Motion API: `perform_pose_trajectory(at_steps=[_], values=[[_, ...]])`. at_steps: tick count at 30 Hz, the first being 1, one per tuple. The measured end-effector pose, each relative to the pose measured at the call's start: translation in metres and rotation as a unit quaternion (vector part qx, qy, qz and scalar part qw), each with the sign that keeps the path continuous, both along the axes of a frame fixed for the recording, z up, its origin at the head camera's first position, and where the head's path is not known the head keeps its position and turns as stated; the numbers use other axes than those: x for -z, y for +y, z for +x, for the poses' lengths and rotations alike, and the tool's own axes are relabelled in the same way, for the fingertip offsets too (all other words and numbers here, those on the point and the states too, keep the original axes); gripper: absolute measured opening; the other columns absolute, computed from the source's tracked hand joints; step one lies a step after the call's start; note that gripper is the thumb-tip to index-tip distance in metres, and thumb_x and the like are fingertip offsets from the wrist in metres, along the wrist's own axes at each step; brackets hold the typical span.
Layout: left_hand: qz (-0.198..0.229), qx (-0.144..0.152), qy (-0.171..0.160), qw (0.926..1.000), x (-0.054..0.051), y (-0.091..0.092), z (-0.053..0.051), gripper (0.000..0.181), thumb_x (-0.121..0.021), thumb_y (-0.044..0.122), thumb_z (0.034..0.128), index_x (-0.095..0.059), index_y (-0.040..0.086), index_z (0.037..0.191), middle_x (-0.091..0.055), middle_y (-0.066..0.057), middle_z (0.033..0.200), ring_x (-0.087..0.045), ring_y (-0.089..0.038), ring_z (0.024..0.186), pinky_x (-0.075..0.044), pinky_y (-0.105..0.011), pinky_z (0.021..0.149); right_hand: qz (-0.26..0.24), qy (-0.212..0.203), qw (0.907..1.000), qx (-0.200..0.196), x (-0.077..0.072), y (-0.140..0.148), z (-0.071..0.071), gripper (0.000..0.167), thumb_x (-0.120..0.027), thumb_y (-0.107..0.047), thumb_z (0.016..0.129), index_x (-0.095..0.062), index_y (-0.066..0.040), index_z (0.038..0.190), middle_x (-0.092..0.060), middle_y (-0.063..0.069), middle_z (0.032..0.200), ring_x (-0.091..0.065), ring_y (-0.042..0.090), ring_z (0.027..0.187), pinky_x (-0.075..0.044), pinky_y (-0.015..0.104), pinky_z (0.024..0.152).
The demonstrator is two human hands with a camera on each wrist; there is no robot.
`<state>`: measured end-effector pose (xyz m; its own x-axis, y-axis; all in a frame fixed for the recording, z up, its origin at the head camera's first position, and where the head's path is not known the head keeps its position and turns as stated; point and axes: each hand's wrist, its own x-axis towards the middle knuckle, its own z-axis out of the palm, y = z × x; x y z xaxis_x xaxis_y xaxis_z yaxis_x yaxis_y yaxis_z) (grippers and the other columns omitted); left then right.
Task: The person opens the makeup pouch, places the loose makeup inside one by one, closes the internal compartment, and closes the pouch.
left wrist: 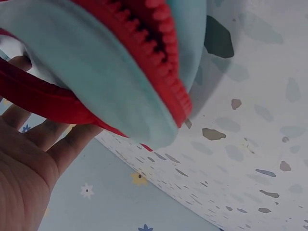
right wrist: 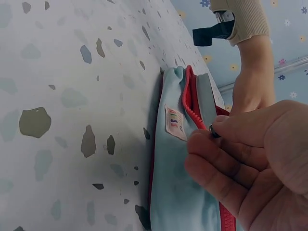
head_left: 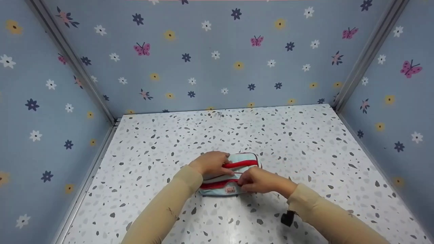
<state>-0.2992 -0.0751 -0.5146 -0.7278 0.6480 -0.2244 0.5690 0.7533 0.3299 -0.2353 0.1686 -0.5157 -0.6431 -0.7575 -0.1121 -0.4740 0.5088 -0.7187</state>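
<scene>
A light blue pencil case (head_left: 249,157) with red zippers lies on the table below both hands. My left hand (head_left: 213,162) grips its left part, thumb toward me and fingers at the far side. In the left wrist view, some of those fingers (left wrist: 72,144) pass behind a red strap (left wrist: 43,98). The zipper teeth (left wrist: 154,53) stand apart at this end. With thumb and index finger, my right hand (right wrist: 269,149) pinches a small dark zipper pull (right wrist: 214,131) on the near side. A pale label (right wrist: 175,122) is sewn beside the zipper. The case's inside is hidden.
The white speckled table (head_left: 162,135) extends around the case. Blue flowered panels (head_left: 203,67) stand at the back and both sides, with metal posts (head_left: 73,62) in the corners. A black strap end (head_left: 287,218) hangs from the right cuff.
</scene>
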Motion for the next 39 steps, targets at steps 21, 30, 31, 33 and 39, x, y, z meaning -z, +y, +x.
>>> perform_pose_trajectory(at_steps=[21, 30, 31, 33, 39], values=[[-0.028, 0.014, -0.002, 0.9995, -0.001, -0.021, 0.007, 0.073, -0.084, 0.057, 0.0897, -0.065, 0.026, 0.153, -0.045, -0.006, 0.172, -0.044, -0.031, 0.159, -0.037, -0.049, 0.131, 0.058, 0.117, 0.9892, 0.067, -0.016, 0.029, -0.034, 0.043, -0.093, -0.026, 0.085, -0.077, -0.006, 0.120, -0.074, 0.013, 0.126, -0.069, 0.032, 0.118, -0.057, 0.050, 0.106], [-0.026, -0.004, -0.008, 0.9996, -0.001, -0.027, 0.007, 0.071, -0.085, 0.050, 0.0923, -0.061, 0.030, 0.156, -0.041, -0.005, 0.175, -0.041, -0.031, 0.161, -0.034, -0.050, 0.132, 0.109, 0.080, 0.9892, 0.056, -0.001, 0.032, -0.049, 0.071, -0.092, -0.039, 0.084, -0.065, -0.010, 0.144, -0.046, 0.022, 0.168, -0.042, 0.045, 0.156, -0.037, 0.062, 0.128], [-0.027, -0.006, -0.007, 0.9996, -0.001, -0.027, 0.006, 0.071, -0.084, 0.050, 0.0925, -0.061, 0.030, 0.157, -0.041, -0.005, 0.175, -0.040, -0.031, 0.161, -0.034, -0.050, 0.133, 0.109, 0.076, 0.9896, 0.056, 0.000, 0.031, -0.051, 0.071, -0.092, -0.038, 0.084, -0.065, -0.009, 0.143, -0.046, 0.022, 0.168, -0.042, 0.045, 0.156, -0.037, 0.061, 0.128], [-0.028, -0.011, -0.001, 0.9995, -0.001, -0.027, 0.004, 0.070, -0.084, 0.050, 0.0935, -0.061, 0.029, 0.157, -0.041, -0.006, 0.175, -0.040, -0.031, 0.161, -0.033, -0.049, 0.133, 0.109, 0.064, 0.9902, 0.060, 0.001, 0.029, -0.055, 0.071, -0.092, -0.037, 0.084, -0.065, -0.009, 0.144, -0.046, 0.021, 0.168, -0.042, 0.044, 0.157, -0.037, 0.059, 0.129], [-0.026, -0.020, 0.047, 0.9984, 0.005, -0.026, -0.002, 0.065, -0.079, 0.051, 0.0984, -0.063, 0.021, 0.154, -0.051, -0.009, 0.168, -0.048, -0.032, 0.156, -0.038, -0.049, 0.131, 0.082, 0.044, 0.9920, 0.086, 0.007, 0.033, -0.069, 0.067, -0.089, -0.031, 0.085, -0.066, -0.008, 0.143, -0.055, 0.019, 0.162, -0.053, 0.041, 0.149, -0.041, 0.059, 0.126]])
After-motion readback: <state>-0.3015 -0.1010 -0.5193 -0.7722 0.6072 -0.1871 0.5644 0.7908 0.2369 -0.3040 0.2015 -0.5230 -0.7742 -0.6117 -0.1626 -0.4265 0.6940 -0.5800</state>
